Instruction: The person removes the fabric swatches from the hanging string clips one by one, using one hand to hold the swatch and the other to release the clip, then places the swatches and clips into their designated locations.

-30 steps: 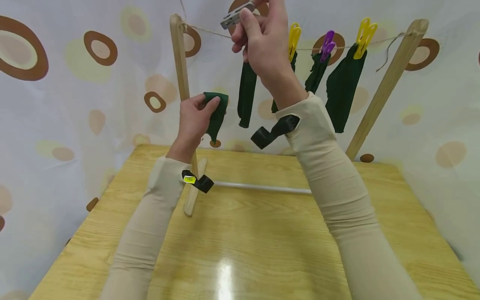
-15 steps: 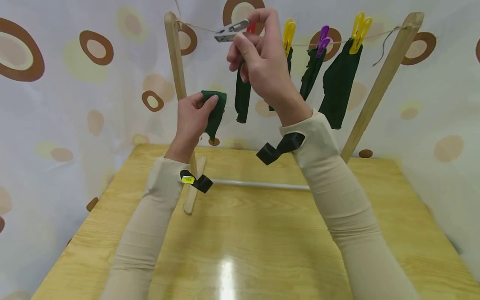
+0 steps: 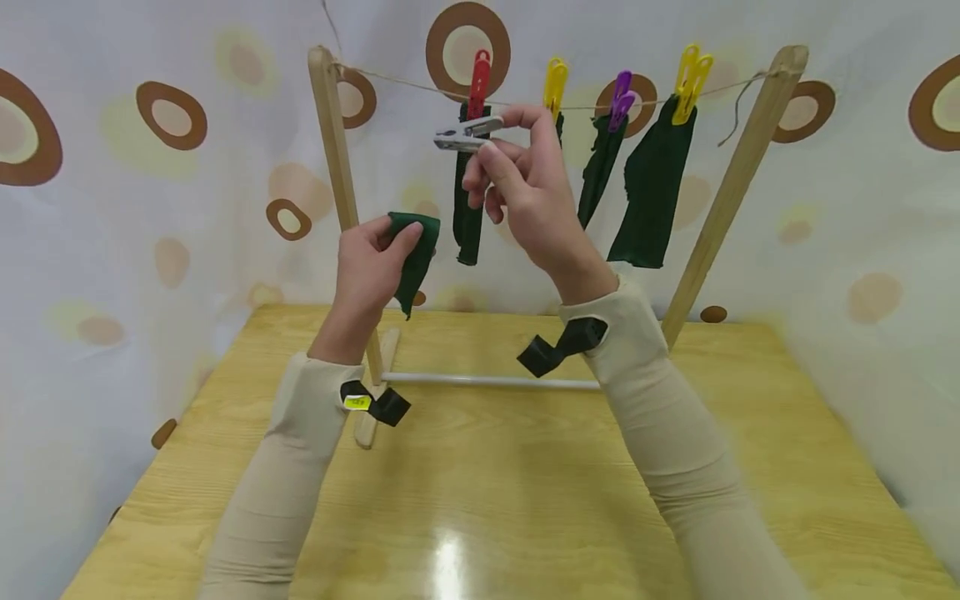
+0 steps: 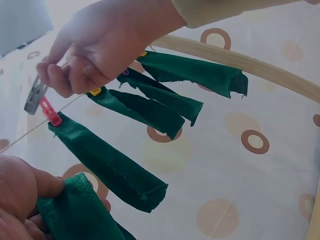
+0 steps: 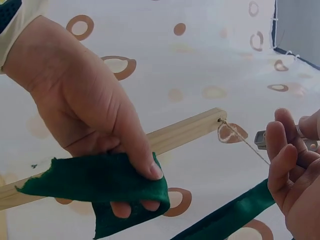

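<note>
My left hand [image 3: 367, 271] pinches a piece of dark green cloth [image 3: 417, 258] by its top edge, thumb in front, in front of the left post. In the right wrist view that cloth [image 5: 130, 182] is folded over the fingers. My right hand [image 3: 536, 183] holds a grey clothespin [image 3: 467, 135] between thumb and forefinger, its nose pointing left. Behind it a red clothespin [image 3: 480, 82] fixes a green cloth strip [image 3: 468, 225] to the string line [image 3: 405, 82]. In the left wrist view the grey clothespin [image 4: 35, 96] is beside the red one.
Further right on the line, a yellow clothespin [image 3: 555, 83], a purple clothespin [image 3: 622, 102] and a yellow pair [image 3: 692, 85] hold more green cloths. Wooden posts [image 3: 333, 142] carry the line; a white rod [image 3: 487, 381] runs low between them above the wooden table [image 3: 480, 467].
The right hand has come down from the top of the view with the grey clothespin, which has turned more level, uncovering the red clothespin. The left hand keeps its pinch on the cloth.
</note>
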Available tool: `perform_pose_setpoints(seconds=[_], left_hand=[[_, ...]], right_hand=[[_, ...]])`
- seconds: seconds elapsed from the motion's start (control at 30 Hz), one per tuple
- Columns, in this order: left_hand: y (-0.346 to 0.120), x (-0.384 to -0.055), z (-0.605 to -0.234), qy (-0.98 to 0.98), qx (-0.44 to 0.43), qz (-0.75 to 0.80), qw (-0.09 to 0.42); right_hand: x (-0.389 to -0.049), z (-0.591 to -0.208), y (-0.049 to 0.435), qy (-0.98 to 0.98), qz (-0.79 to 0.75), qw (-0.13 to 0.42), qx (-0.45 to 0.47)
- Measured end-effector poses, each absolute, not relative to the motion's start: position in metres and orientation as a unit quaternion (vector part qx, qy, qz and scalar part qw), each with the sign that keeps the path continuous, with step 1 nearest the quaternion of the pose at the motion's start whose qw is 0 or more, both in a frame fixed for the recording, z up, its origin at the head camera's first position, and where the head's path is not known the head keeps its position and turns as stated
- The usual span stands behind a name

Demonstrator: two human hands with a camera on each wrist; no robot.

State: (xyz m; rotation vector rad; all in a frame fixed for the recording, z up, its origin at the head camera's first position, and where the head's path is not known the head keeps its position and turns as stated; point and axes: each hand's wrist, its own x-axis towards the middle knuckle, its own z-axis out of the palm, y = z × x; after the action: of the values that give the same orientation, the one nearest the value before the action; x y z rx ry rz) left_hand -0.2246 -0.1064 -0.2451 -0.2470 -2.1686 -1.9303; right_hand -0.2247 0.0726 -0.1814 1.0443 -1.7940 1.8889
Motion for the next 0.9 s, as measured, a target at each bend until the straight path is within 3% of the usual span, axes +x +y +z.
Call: perform_pose_setpoints(seconds=[0.3,0.9], left_hand=[[-0.110,-0.214,-0.259,-0.719,-0.096,-0.683,0.090],[-0.108,-0.203,-0.289,-0.738,-0.081,-0.659,0.121]], right_hand=[[-0.212,-0.212,0.090,-0.631,0.673,0.157,0.351],[-0.192,-0.270,0.128,-0.645,0.687,0.132,0.306]])
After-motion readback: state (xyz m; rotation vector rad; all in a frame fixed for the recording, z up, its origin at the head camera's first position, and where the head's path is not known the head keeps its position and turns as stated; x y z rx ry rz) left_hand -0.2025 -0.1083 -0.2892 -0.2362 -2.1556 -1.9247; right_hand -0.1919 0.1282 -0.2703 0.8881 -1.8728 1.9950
